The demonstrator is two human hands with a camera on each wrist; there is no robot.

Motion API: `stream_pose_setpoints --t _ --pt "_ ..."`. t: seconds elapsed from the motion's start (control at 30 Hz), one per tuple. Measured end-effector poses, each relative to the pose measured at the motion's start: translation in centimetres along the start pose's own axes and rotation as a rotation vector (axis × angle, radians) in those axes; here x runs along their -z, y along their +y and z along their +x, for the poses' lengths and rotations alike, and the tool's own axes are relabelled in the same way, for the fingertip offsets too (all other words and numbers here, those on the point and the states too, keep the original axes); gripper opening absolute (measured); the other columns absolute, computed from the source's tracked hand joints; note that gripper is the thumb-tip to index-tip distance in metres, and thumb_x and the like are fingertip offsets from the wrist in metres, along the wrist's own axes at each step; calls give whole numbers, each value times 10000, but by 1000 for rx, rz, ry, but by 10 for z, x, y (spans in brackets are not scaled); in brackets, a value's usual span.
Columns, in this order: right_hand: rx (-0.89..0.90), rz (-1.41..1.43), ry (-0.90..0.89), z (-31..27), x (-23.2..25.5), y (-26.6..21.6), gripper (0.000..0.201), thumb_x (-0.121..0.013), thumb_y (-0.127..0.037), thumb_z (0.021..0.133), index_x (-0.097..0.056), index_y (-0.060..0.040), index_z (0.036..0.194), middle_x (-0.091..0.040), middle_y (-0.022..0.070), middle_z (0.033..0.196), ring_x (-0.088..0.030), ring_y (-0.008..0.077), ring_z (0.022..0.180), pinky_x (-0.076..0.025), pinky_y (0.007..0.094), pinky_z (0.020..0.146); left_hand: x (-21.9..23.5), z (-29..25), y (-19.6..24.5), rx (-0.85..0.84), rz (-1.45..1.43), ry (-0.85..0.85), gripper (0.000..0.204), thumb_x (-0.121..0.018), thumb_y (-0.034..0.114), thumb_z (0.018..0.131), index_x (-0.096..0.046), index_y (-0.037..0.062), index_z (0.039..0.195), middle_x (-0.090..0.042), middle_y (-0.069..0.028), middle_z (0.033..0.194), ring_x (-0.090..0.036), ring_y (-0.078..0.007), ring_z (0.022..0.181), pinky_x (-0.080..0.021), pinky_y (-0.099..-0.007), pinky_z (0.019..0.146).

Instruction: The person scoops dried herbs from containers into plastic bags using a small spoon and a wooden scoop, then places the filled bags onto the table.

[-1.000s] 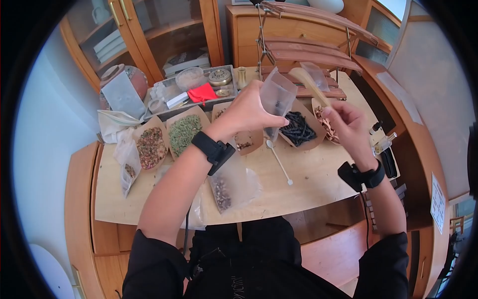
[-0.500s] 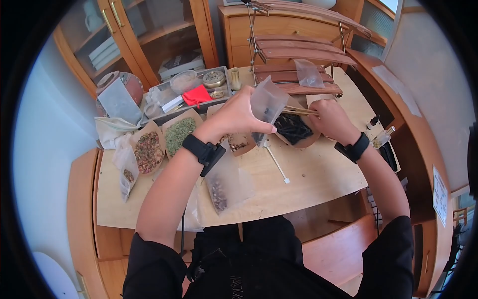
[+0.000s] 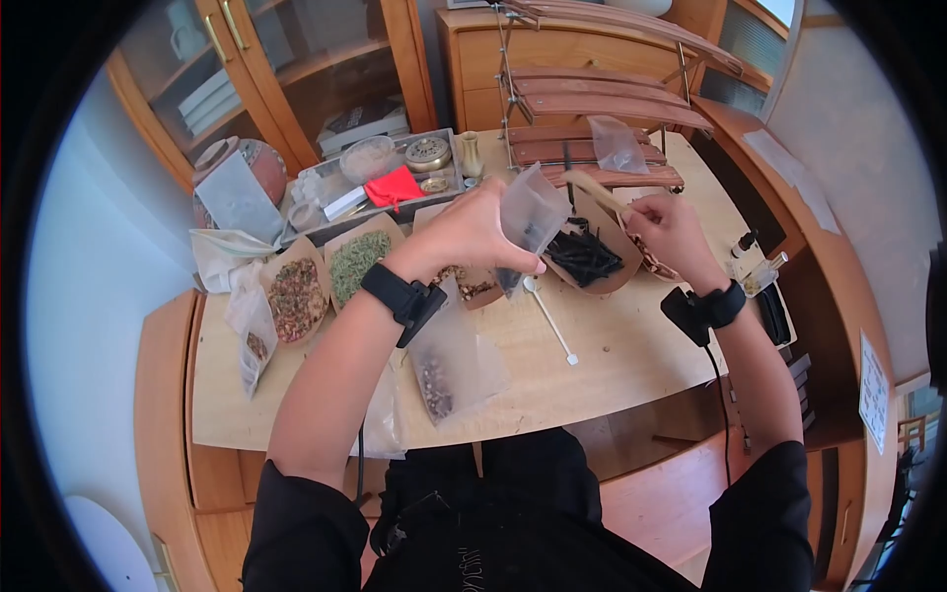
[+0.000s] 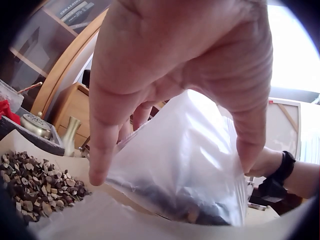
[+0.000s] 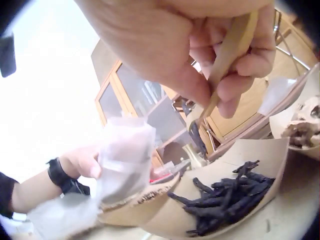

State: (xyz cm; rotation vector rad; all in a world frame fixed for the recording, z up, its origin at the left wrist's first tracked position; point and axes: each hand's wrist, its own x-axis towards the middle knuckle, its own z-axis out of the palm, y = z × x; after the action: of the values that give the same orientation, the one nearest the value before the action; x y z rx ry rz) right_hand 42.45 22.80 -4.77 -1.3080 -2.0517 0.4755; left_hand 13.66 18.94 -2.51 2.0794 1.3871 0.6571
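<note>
My left hand (image 3: 473, 232) grips a frosted plastic bag (image 3: 534, 210) between thumb and fingers, its top tilted to the right; dark pieces show in the bottom of the bag (image 4: 185, 165) in the left wrist view. My right hand (image 3: 666, 232) pinches wooden tweezers (image 5: 230, 55), whose tips hold a thin black dried root piece (image 5: 197, 135). That piece is up in the air, right of the bag and above a paper tray (image 5: 260, 150) of similar black roots (image 3: 585, 255). Beside this tray, partly under my right hand, is a tray of pale brown slices (image 5: 305, 120).
Further left stand trays of brown chips (image 4: 40, 185), green dried herb (image 3: 361, 259) and mixed petals (image 3: 296, 301). A white spoon (image 3: 550, 321) and a filled bag (image 3: 439, 380) lie in front. Behind are a grey tray with a red pouch (image 3: 393, 187) and a slatted wooden rack (image 3: 592, 99).
My right hand dipped the tweezers over the black roots, then lifted them; a black piece now shows in their tips. The left hand keeps its grip on the bag, which has shifted slightly.
</note>
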Motion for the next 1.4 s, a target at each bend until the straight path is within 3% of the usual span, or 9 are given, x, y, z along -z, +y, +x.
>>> stream_pose_setpoints --t 0.13,0.5,0.7,0.77,0.83,0.9,1.03,1.1,1.4 --pt "-105 546 98 -10 20 -34 187 -652 -153 887 -683 29 910 -636 0 727 -528 40 621 -417 196 560 -1 -1 4 30 -3 -80 930 -859 362 547 -432 -94 1236 -577 -223 1139 -571 -274 1083 -439 -328 939" --pt "-76 449 -101 -39 -2 -64 199 -648 -148 896 -679 48 918 -644 4 750 -560 43 670 -443 197 590 -8 -6 1 -63 -30 89 896 -868 410 496 -512 -130 1116 -607 -254 1072 -608 -315 1027 -470 -339 890" --pt "-137 551 -1 -32 22 -56 232 -656 -168 897 -664 50 973 -654 8 775 -558 42 661 -432 199 568 -1 -8 7 -103 -134 45 889 -863 385 530 -490 -96 1178 -604 -236 1101 -603 -297 1046 -464 -335 912" --pt "-74 349 39 -26 34 -50 229 -650 -158 896 -662 64 953 -639 -6 741 -540 30 642 -422 194 550 -4 -5 0 -95 -163 67 899 -864 386 524 -486 -98 1181 -605 -234 1099 -603 -295 1044 -465 -335 908" --pt "-92 162 -5 -22 43 -39 207 -668 -137 840 -676 64 889 -660 72 676 -603 115 586 -467 258 549 -5 -2 -6 -88 -192 88 910 -866 387 519 -482 -100 1184 -606 -233 1096 -604 -293 1041 -466 -335 904" --pt "-43 -320 -125 -23 45 -39 171 -667 -110 749 -690 52 798 -639 197 632 -646 274 583 -507 347 581 -4 -2 -9 -138 -100 69 907 -869 392 509 -490 -104 1167 -606 -234 1094 -605 -291 1037 -469 -329 891" --pt "-38 -391 -187 -22 38 -21 159 -676 -121 721 -684 37 725 -601 181 580 -597 240 521 -472 341 539 1 -7 1 -70 -47 -19 908 -870 398 501 -491 -115 1147 -599 -243 1091 -602 -298 1031 -470 -326 881" --pt "-100 -426 -226 -22 37 -23 178 -678 -136 716 -686 42 711 -624 194 604 -618 275 533 -489 352 550 4 -11 9 -5 -34 -103 937 -864 344 560 -415 -63 1275 -577 -212 1166 -563 -281 1093 -432 -327 944" --pt "-187 -301 -209 -24 25 -14 173 -645 -111 741 -685 52 699 -617 125 555 -591 173 506 -460 308 509 -4 -7 5 -43 21 -82 932 -856 366 551 -424 -89 1239 -581 -229 1134 -570 -292 1078 -440 -330 924"
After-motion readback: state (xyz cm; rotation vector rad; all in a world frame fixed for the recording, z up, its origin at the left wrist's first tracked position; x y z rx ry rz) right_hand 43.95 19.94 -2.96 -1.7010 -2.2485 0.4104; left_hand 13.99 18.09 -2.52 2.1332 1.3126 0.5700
